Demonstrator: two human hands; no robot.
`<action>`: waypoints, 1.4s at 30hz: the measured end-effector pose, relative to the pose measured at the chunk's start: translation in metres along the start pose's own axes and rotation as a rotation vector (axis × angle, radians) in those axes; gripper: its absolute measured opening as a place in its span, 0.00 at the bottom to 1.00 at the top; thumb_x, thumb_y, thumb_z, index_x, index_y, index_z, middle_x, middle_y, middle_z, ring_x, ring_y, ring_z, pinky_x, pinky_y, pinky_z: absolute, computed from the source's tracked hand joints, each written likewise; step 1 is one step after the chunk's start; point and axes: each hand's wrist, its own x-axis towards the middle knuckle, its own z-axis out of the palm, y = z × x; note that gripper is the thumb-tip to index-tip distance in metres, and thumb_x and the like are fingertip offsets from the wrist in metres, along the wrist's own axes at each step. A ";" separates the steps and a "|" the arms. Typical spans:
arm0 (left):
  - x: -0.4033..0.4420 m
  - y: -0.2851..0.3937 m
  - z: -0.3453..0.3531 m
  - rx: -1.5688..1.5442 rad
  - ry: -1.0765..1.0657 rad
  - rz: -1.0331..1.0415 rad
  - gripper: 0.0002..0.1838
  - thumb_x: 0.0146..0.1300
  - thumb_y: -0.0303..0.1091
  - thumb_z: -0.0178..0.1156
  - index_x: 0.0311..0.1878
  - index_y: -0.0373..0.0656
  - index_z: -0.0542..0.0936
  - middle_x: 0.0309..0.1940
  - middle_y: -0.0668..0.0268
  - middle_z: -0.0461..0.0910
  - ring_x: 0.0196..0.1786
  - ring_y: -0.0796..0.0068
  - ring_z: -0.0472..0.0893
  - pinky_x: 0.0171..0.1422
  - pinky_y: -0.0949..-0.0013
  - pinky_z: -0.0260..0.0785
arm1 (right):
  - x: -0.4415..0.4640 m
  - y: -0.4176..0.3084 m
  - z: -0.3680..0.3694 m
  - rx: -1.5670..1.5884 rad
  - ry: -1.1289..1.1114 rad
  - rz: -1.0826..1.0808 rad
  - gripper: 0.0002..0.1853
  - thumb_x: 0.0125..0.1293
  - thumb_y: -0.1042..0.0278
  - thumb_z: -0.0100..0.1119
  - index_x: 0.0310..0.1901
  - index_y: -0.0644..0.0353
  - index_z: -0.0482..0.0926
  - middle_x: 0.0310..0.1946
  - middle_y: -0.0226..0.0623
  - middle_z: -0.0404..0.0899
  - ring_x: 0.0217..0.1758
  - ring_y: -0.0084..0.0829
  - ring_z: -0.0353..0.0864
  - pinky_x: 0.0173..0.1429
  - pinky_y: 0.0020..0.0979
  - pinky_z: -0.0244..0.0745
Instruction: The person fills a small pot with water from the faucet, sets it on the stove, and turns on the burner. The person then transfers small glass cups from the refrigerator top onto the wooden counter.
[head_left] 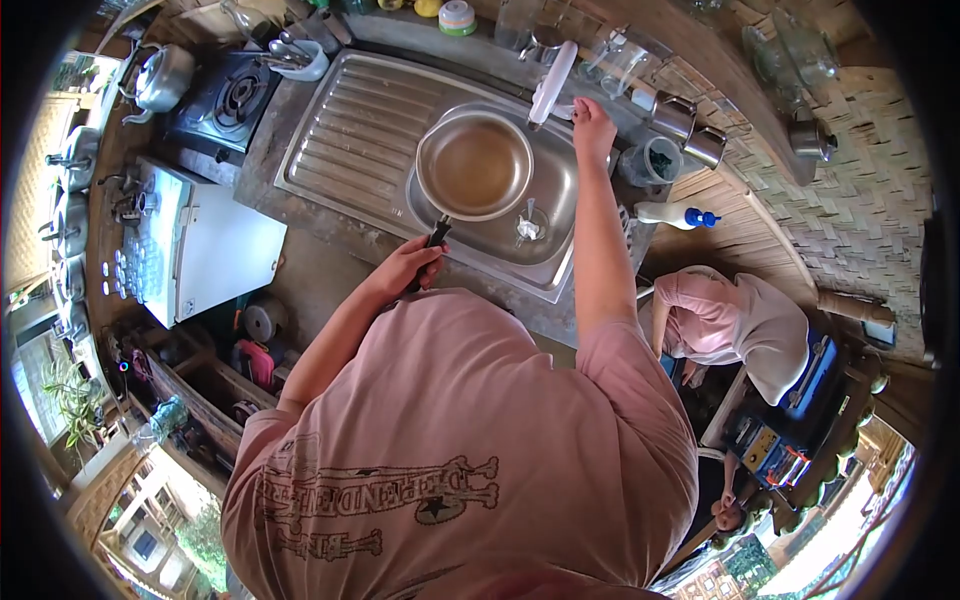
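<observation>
My left hand [405, 268] is closed round the black handle of a round frying pan [476, 165]. The pan is held level over the stainless steel sink [565, 205]; its inside looks brownish, and I cannot tell whether it holds water. My right hand [593, 128] is closed on the lever of the tap [553, 85], beside its long white spout. The spout's end is just beyond the pan's upper right rim. Near the drain, a crumpled white thing [529, 228] lies in the basin.
Left of the basin is a ribbed drainboard [365, 130], then a gas stove [238, 98]. A clear container [652, 162] and a white bottle with a blue cap [675, 215] stand at right. A person in pink [705, 305] is at the right.
</observation>
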 end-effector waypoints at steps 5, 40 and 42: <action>0.000 0.007 0.007 0.010 0.016 -0.009 0.10 0.79 0.37 0.49 0.52 0.42 0.74 0.27 0.73 0.67 0.26 0.81 0.67 0.31 0.74 0.63 | -0.004 -0.002 -0.002 0.327 -0.096 0.183 0.12 0.73 0.65 0.64 0.48 0.64 0.87 0.40 0.40 0.89 0.41 0.26 0.88 0.43 0.29 0.88; 0.025 0.000 0.001 -0.016 -0.028 0.001 0.09 0.78 0.35 0.49 0.50 0.40 0.74 0.26 0.73 0.67 0.25 0.81 0.66 0.30 0.73 0.62 | -0.026 -0.019 -0.013 0.379 -0.076 0.178 0.09 0.72 0.67 0.63 0.48 0.60 0.88 0.41 0.38 0.88 0.39 0.24 0.87 0.41 0.29 0.88; 0.025 -0.001 0.000 -0.030 -0.050 0.013 0.09 0.78 0.36 0.50 0.50 0.41 0.74 0.26 0.73 0.68 0.25 0.81 0.68 0.29 0.72 0.64 | -0.027 -0.021 -0.015 0.380 -0.074 0.174 0.10 0.72 0.67 0.64 0.48 0.60 0.88 0.41 0.38 0.88 0.39 0.25 0.87 0.41 0.29 0.87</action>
